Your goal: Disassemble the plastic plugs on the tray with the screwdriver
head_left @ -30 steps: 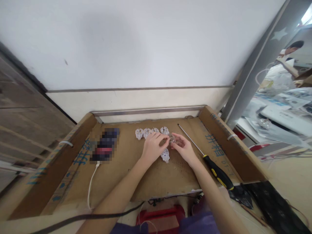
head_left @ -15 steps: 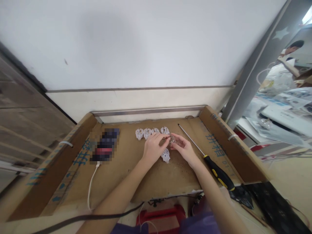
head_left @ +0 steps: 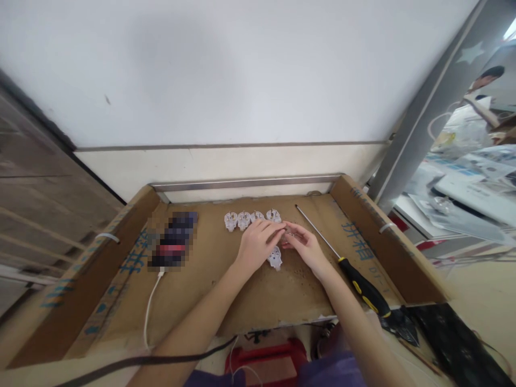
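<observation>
My left hand [head_left: 260,242] and my right hand [head_left: 304,246] meet over the middle of the cardboard tray. Pinched between their fingertips is a small plug part [head_left: 287,234], mostly hidden by the fingers. Just below it a white plug housing half [head_left: 275,259] with holes lies on the cardboard, partly covered by my left hand. Behind my hands several white plug halves with metal pins [head_left: 243,219] stand in a row. My left fingers overlap the near edge of that row.
A long screwdriver [head_left: 360,285] with a black and yellow handle lies on the right. To the left is a blurred-out phone [head_left: 173,240] with a white cable [head_left: 150,306]. Cardboard walls [head_left: 382,242] edge the tray. Another person [head_left: 484,88] is at the far right.
My fingers have closed further around the plug part, so less of it shows. My right hand has shifted slightly. The things on the cardboard have stayed in place.
</observation>
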The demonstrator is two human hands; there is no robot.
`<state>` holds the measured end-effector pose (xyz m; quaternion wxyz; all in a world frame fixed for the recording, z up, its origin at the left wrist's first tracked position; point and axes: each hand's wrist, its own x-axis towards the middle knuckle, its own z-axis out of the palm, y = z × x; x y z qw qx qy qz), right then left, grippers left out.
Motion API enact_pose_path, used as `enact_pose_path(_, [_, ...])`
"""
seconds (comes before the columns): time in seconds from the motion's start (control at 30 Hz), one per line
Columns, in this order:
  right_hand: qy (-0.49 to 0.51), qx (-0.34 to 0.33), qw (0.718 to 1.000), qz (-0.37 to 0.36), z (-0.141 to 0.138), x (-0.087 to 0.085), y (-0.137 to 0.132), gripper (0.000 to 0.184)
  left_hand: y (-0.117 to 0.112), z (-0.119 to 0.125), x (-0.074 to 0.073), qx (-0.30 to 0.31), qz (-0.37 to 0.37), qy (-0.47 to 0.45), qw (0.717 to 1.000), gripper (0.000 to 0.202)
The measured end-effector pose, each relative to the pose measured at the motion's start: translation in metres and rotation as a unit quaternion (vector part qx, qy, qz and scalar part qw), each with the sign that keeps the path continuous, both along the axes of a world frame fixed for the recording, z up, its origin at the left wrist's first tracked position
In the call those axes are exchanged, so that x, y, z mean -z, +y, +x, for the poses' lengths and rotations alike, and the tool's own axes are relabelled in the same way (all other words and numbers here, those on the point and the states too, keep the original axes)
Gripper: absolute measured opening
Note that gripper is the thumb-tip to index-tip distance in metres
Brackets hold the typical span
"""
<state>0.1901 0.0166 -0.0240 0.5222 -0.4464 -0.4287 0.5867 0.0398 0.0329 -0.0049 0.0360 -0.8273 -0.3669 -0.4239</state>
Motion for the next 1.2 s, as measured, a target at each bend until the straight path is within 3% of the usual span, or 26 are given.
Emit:
enact_pose_path(0.27, [-0.018, 0.012, 1.0, 0.023, 0.002, 0.006, 0.002, 0.052, -0.002, 0.001, -0.001, -0.035, 0.001, -0.018, 0.999, 0.011])
enact_pose_path(0.53, [-0.042, 0.019, 0.998, 0.044, 0.004, 0.008, 0.003, 0.035, -0.002, 0.002, 0.001, -0.042, -0.025, -0.009, 0.999, 0.011])
enact_pose_path(0.73, [0.011, 0.0, 1.0, 0.02, 0.004, 0.0, 0.0, 0.044, -0.003, 0.002, 0.001, -0.011, -0.054, -0.019, 0.998, 0.017])
enact_pose_path(0.83, [0.05, -0.009, 0.999, 0.004, 0.004, -0.005, -0.004, 0.047, -0.002, 0.002, 0.003, -0.029, -0.097, -0.044, 0.994, 0.028])
enact_pose_path(0.97, [0.097, -0.041, 0.994, -0.021, 0.006, -0.01, -0.006, 0.046, 0.001, -0.001, 0.007, -0.028, -0.162, -0.084, 0.983, 0.024])
enact_pose_path(1.03, [0.122, -0.052, 0.991, -0.036, 0.007, -0.009, -0.004, 0.042, 0.0, 0.0, 0.007, -0.015, -0.153, -0.091, 0.984, 0.024])
enact_pose_path(1.2, [0.162, -0.074, 0.982, -0.061, 0.011, -0.004, -0.002, 0.038, -0.011, 0.011, 0.005, 0.008, -0.039, -0.064, 0.997, 0.024])
